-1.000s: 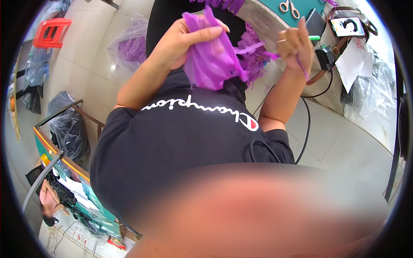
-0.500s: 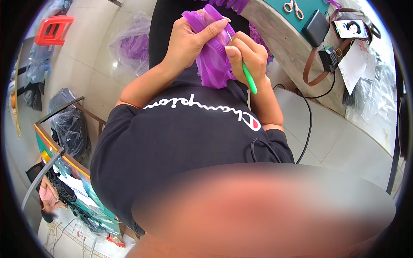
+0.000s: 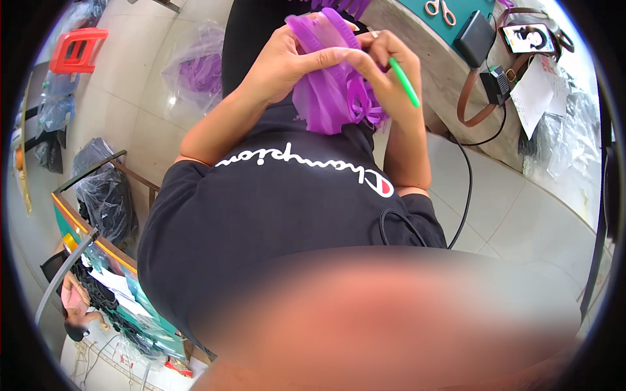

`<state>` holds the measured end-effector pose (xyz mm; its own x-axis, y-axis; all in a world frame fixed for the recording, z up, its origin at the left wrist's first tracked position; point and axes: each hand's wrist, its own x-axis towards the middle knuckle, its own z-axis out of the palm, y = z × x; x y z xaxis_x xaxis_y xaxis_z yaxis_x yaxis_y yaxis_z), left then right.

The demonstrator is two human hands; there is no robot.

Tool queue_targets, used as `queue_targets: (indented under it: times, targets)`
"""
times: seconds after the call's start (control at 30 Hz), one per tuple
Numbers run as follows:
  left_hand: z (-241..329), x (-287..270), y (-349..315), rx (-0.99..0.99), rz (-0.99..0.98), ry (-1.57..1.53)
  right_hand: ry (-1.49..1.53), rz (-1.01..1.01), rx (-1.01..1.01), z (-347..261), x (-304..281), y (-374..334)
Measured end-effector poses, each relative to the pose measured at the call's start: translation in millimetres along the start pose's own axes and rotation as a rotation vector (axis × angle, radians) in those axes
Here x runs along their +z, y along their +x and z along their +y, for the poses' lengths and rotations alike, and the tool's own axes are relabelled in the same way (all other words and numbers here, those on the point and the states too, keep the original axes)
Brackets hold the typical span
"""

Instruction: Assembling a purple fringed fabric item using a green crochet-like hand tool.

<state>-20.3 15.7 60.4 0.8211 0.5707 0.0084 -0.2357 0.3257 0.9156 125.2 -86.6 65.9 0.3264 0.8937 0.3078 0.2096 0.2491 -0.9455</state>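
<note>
A sheer purple garment piece with ribbed edging and thin straps hangs bunched in front of my black shirt. My left hand is closed on its upper part, thumb across the front and the other fingers mostly behind the fabric. Close beside it, my right hand grips a slim green-handled tool; the handle sticks out past the knuckles toward the lower right. Its pale front end shows at the curled fingers. My right thumb reaches to the garment's edge, its tip close to the left thumb.
At upper right a stone-edged table bears a green mat, pink-handled scissors, a black power bank, a phone and a brown strap. A clear bag of purple pieces lies on the floor, left. A person sits far lower left.
My right hand has turned and shifted slightly right, swinging the green handle up and outward. The tool's tip has come away from the garment, and straps now show below the right thumb.
</note>
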Motion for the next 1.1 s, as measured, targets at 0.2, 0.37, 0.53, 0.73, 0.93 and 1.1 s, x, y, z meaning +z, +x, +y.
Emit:
queue_targets:
  times: [0.2, 0.37, 0.53, 0.73, 0.93, 1.1]
  targets:
    - [3.4, 3.6, 0.9, 0.264, 0.028, 0.543, 0.195, 0.06, -0.179, -10.1, -10.5, -3.1]
    - [6.9, -12.0, 19.4, 0.174, 0.139, 0.666, 0.59, 0.247, -0.32, -26.5, -60.8, -24.6]
    - [-26.8, -99.6, 45.7, -0.063, 0.316, -0.02, 1.105, 0.429, -0.518, -71.9, -140.0, -46.8]
    - [-89.6, -278.8, 60.4, 0.083, 0.562, -0.046, 0.618, 0.801, -0.846, -111.0, -220.6, -77.9]
    - [-111.9, -344.4, 48.9, -0.021, 0.884, -0.063, 0.694, 0.646, -0.976, -142.3, -285.9, -136.0]
    - [-20.1, -191.1, 42.0, -0.123, 0.295, 0.019, 0.706, -0.004, -0.483, -99.2, -176.3, -70.1]
